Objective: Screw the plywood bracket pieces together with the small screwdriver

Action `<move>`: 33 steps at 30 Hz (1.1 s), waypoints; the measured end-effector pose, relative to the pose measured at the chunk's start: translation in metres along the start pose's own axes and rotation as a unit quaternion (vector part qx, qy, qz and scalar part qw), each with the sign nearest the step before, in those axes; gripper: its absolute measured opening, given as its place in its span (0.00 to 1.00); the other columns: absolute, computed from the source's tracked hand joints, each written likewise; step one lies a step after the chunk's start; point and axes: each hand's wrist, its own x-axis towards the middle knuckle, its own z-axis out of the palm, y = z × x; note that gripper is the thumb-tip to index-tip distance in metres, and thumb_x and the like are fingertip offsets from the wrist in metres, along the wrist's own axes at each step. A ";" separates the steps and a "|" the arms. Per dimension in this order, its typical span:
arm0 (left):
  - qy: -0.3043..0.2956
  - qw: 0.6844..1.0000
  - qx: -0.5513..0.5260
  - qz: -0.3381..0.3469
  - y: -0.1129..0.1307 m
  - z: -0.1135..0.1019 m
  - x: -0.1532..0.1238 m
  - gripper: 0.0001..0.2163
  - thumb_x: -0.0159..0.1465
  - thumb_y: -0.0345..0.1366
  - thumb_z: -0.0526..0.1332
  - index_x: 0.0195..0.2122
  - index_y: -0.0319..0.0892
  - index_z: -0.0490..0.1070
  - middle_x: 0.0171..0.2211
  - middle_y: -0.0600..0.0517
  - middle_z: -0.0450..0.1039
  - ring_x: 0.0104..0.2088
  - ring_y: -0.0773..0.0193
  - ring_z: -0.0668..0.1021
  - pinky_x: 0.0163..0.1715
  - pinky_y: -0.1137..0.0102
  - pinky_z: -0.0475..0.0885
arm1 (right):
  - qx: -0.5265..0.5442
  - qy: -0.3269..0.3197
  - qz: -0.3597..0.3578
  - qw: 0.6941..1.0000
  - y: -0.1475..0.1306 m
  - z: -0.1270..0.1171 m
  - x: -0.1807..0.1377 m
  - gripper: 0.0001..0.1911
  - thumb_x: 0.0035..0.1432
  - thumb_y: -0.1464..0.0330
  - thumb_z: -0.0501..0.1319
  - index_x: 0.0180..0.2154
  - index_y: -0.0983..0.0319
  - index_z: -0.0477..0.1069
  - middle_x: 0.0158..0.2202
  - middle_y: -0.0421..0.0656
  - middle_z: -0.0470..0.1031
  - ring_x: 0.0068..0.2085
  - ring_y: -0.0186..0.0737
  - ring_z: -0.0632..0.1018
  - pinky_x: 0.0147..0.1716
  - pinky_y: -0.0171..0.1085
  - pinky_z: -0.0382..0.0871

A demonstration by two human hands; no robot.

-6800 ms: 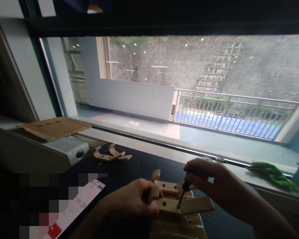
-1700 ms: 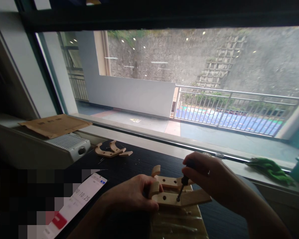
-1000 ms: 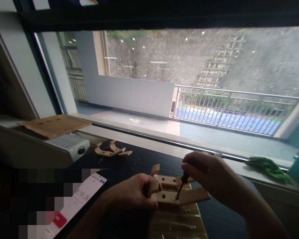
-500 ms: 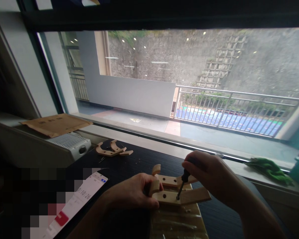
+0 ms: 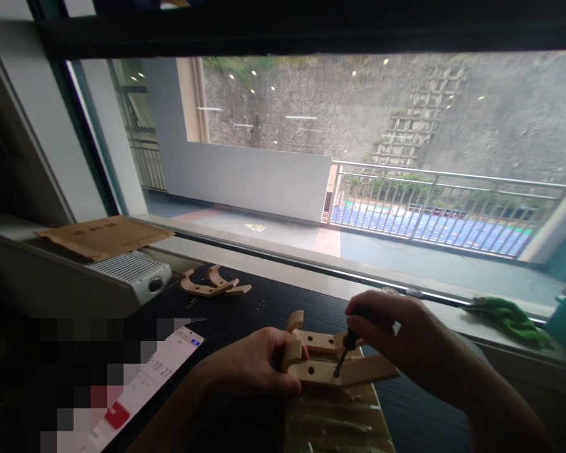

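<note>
My right hand (image 5: 387, 321) is closed around the dark handle of a screwdriver (image 5: 350, 340). The tip of its shaft meets a hole in the nearer wooden hook (image 5: 368, 371), a light piece with a curled left end and a slanted right end. My left hand (image 5: 264, 362) pinches that hook near its curl. A second wooden hook (image 5: 318, 340) lies just behind it, partly hidden by my right hand. Both rest on a wooden board (image 5: 334, 418) that looks wrapped in clear film.
More wooden hooks (image 5: 207, 286) lie at the back of the dark table (image 5: 264, 308), with screws beside them. A phone (image 5: 155, 384) showing a timer is at the left. A brown envelope (image 5: 106, 236) sits on a white appliance (image 5: 141, 277). A green cloth (image 5: 507, 322) is at right.
My right hand has turned a little around the screwdriver and lowered slightly, with the wrist shifted right. The tip stays at the same hole, and my left hand keeps its hold.
</note>
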 end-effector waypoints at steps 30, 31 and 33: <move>0.001 1.000 -0.006 0.003 0.001 0.001 -0.001 0.12 0.53 0.33 0.64 0.40 0.41 0.73 0.34 0.54 0.70 0.37 0.61 0.73 0.34 0.75 0.64 | -0.023 0.005 0.012 1.000 0.006 0.002 0.006 0.11 0.61 0.59 0.53 0.32 0.57 0.67 0.26 0.36 0.73 0.27 0.34 0.70 0.26 0.33 0.62; 0.002 1.000 -0.005 0.003 0.001 0.001 -0.001 0.12 0.53 0.33 0.64 0.40 0.41 0.73 0.34 0.54 0.70 0.37 0.61 0.73 0.34 0.75 0.64 | -0.022 0.005 0.014 1.000 0.007 0.002 0.007 0.11 0.61 0.58 0.53 0.32 0.57 0.67 0.25 0.36 0.73 0.26 0.33 0.70 0.25 0.33 0.61; 0.004 1.000 -0.002 0.000 0.001 0.001 0.000 0.13 0.52 0.33 0.64 0.40 0.41 0.73 0.34 0.54 0.70 0.36 0.61 0.73 0.34 0.75 0.64 | -0.022 0.007 0.017 1.000 0.007 0.002 0.007 0.12 0.61 0.58 0.53 0.32 0.58 0.67 0.25 0.36 0.73 0.26 0.33 0.70 0.25 0.33 0.61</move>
